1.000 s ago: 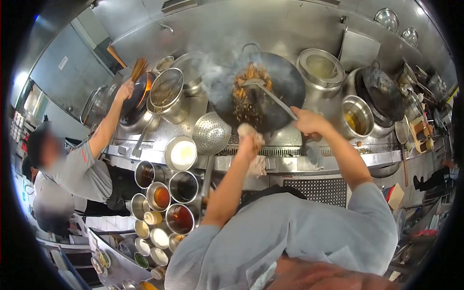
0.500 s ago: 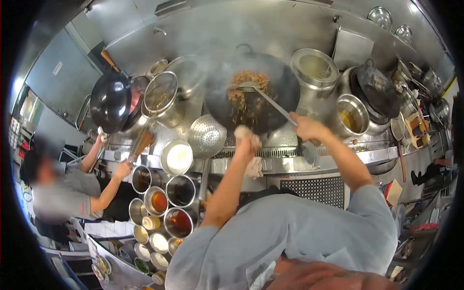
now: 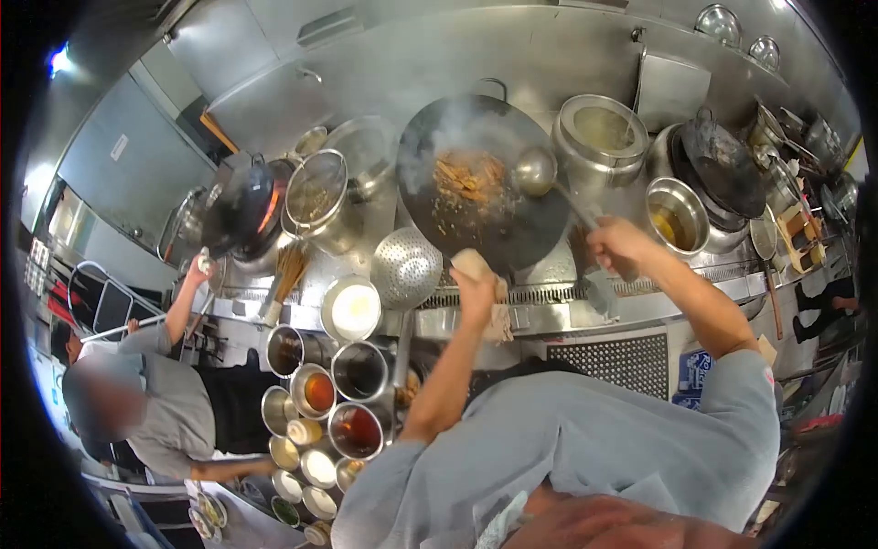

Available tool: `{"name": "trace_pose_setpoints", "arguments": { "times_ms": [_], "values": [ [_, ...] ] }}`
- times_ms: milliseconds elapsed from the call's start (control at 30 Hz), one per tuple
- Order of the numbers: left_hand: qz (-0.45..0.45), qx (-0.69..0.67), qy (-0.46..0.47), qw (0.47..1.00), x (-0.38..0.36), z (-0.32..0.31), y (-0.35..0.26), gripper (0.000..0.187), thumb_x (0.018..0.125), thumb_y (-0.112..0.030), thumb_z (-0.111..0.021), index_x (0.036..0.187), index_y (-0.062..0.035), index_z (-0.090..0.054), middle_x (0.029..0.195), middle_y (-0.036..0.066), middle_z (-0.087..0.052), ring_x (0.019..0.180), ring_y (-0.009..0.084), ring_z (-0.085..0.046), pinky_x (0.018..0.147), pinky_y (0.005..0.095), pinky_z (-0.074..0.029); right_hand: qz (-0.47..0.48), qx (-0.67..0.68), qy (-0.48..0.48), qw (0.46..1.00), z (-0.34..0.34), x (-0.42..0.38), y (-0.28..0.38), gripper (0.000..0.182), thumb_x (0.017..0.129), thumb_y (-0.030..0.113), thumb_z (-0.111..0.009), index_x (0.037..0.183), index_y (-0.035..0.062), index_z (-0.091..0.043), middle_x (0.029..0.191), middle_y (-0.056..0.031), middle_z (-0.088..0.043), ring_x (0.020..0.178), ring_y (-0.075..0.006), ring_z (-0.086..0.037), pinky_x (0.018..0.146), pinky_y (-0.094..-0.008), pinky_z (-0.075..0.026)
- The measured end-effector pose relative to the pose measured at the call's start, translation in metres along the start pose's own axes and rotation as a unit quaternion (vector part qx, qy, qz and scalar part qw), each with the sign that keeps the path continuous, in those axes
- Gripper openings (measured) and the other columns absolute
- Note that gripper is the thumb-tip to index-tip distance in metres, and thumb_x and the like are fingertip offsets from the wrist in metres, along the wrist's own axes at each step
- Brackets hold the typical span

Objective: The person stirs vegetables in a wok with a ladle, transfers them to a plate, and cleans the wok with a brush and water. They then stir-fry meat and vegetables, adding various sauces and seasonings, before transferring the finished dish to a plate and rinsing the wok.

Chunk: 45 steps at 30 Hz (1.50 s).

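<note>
A large black wok is tilted up toward me over the burner, with brown stir-fried food steaming in it. My left hand grips the wok's near rim through a folded cloth. My right hand holds the long handle of a steel ladle, whose bowl is lifted beside the food at the wok's right edge.
Steel pots and a pot of oil stand right of the wok. A perforated strainer and several sauce and seasoning tubs sit to the left. A co-worker at the left station holds another wok.
I have tilted the wok further up and drawn the ladle out of the food to the right. The co-worker has lowered their wok and shifted.
</note>
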<state>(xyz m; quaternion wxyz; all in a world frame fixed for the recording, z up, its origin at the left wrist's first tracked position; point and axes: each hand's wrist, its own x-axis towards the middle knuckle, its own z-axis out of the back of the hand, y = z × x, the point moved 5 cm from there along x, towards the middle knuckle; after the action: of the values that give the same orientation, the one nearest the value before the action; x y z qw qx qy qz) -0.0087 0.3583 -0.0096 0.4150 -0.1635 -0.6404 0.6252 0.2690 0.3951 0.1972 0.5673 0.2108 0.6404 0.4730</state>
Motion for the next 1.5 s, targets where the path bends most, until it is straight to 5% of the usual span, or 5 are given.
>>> {"name": "trace_pose_setpoints", "arguments": {
  "times_ms": [500,700,933,1200,1500],
  "values": [
    [0.519,-0.397,0.108,0.749,-0.006,0.026,-0.059,0.011,0.089,-0.012,-0.049,0.097,-0.0052,-0.048,0.076,0.008,-0.057,0.052,0.0141,-0.052,0.036,0.0224,-0.035,-0.076,0.493,0.293,0.815,-0.111,-0.019,-0.1,0.033,0.095,0.019,-0.048,0.121,-0.0024,-0.05,0.077,-0.0014,-0.053,0.054,-0.0093,-0.048,0.046,-0.0204,-0.039],
    [0.497,-0.293,0.11,0.81,-0.015,0.037,-0.04,0.013,0.086,-0.018,-0.06,0.095,-0.0124,-0.051,0.079,0.003,-0.058,0.055,0.0133,-0.052,0.041,0.0239,-0.035,0.06,-0.147,0.164,0.974,-0.112,0.078,-0.302,0.064,0.088,0.039,-0.059,0.13,-0.0061,-0.041,0.112,-0.0219,-0.06,0.095,-0.0315,-0.064,0.078,-0.0406,-0.053],
    [0.548,-0.291,0.153,0.769,-0.026,0.028,-0.033,0.018,0.084,-0.024,-0.067,0.094,-0.0132,-0.057,0.083,0.003,-0.06,0.064,0.014,-0.059,0.047,0.0263,-0.044,0.102,-0.539,0.316,0.774,-0.102,0.138,-0.452,0.066,0.079,0.031,-0.067,0.128,-0.006,-0.043,0.105,-0.0273,-0.061,0.093,-0.0421,-0.06,0.082,-0.0492,-0.049],
    [0.491,-0.387,0.079,0.776,-0.037,0.017,-0.043,0.027,0.076,-0.003,-0.067,0.098,-0.007,-0.052,0.079,0.005,-0.058,0.063,0.0166,-0.059,0.047,0.0309,-0.047,-0.132,0.441,0.215,0.861,-0.096,0.015,-0.178,0.062,0.093,0.05,-0.046,0.135,0.0051,-0.041,0.114,-0.0189,-0.061,0.065,-0.0263,-0.06,0.056,-0.0357,-0.051],
    [0.41,-0.495,0.045,0.765,-0.094,-0.022,-0.044,0.01,0.083,-0.009,-0.052,0.092,-0.0038,-0.053,0.072,0.007,-0.058,0.061,0.0184,-0.059,0.046,0.028,-0.044,-0.159,0.1,0.256,0.948,-0.041,0.033,-0.087,0.011,0.091,0.019,-0.056,0.095,0.012,-0.049,0.059,0.0041,-0.038,0.038,-0.0086,-0.033,0.036,-0.0278,-0.028]
  ]
}}
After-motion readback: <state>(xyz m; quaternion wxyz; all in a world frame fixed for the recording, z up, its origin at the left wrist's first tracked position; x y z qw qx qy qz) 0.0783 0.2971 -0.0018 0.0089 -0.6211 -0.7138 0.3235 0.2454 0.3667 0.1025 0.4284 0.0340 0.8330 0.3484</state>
